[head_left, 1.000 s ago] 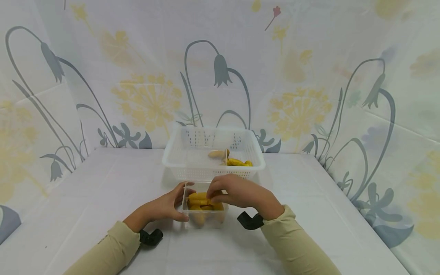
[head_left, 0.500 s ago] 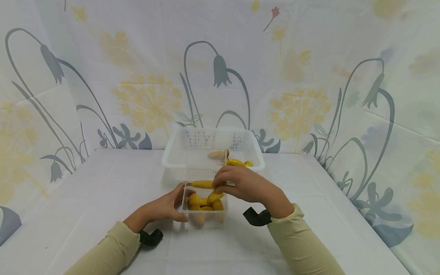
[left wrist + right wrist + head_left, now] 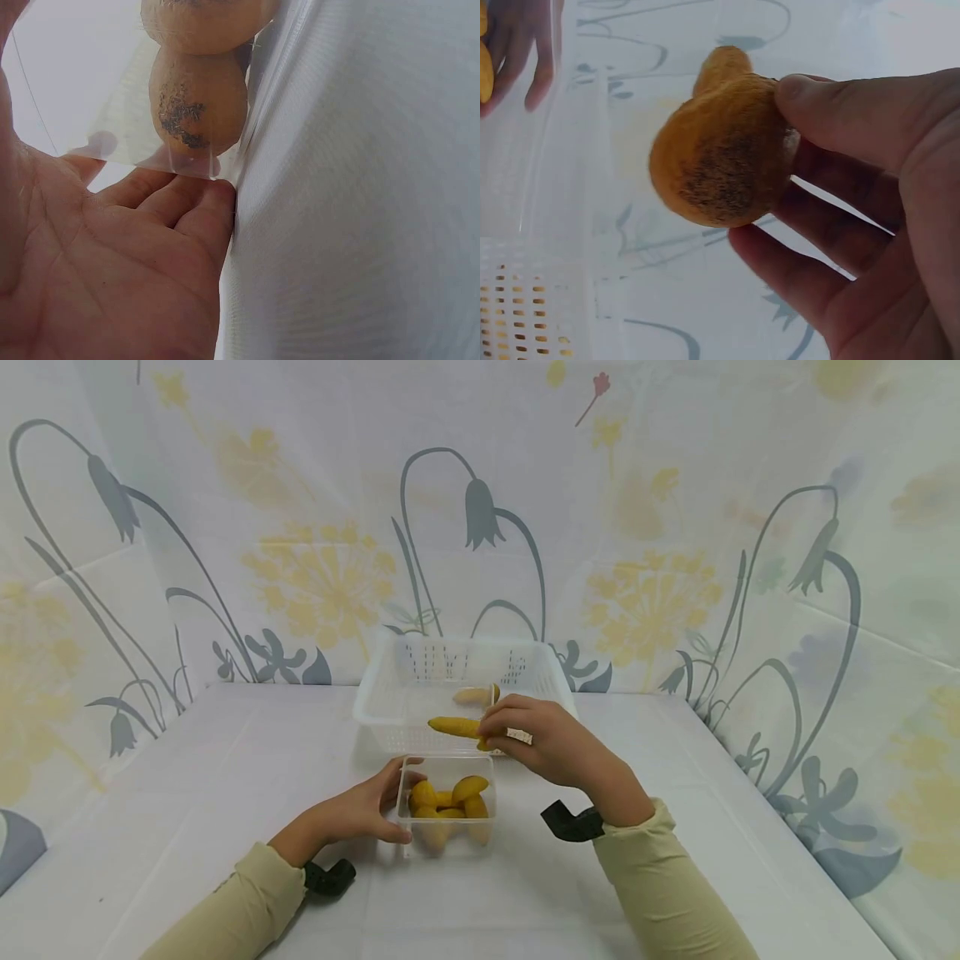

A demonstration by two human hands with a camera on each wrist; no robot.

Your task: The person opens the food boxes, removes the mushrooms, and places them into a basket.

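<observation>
Pinches a yellow mushroom (image 3: 452, 726) aloft in the right hand (image 3: 553, 739), clamped at the rounded end between thumb and fingers. In the head view, points the mushroom's narrow end to the left, just above the far edge of a clear plastic box (image 3: 450, 765) and in front of the near wall of a white perforated basket (image 3: 382, 737). In the right wrist view, presents a plump, orange-yellow shape with a dark, speckled patch, and a narrower stub on the side away from the palm.

Holds the clear box at its left side with the left hand (image 3: 360, 810), thumb at the near corner, fingers reaching round toward the far one. In the left wrist view, brings the fingertips up against the see-through plastic, close to the rounded, dark-flecked mushrooms inside.

Within the box, several yellow mushrooms (image 3: 470, 788), bunched and touching, too overlapped to count. Farther back, inside the basket, a pale mushroom with a brownish cap (image 3: 476, 696), lying on its side.

Wears beige sleeves (image 3: 667, 877) and a black fitting (image 3: 573, 822) at each wrist. Works at a white-covered table (image 3: 225, 793), before a pale backdrop (image 3: 322, 581) printed with drooping grey flowers and yellow blooms.
</observation>
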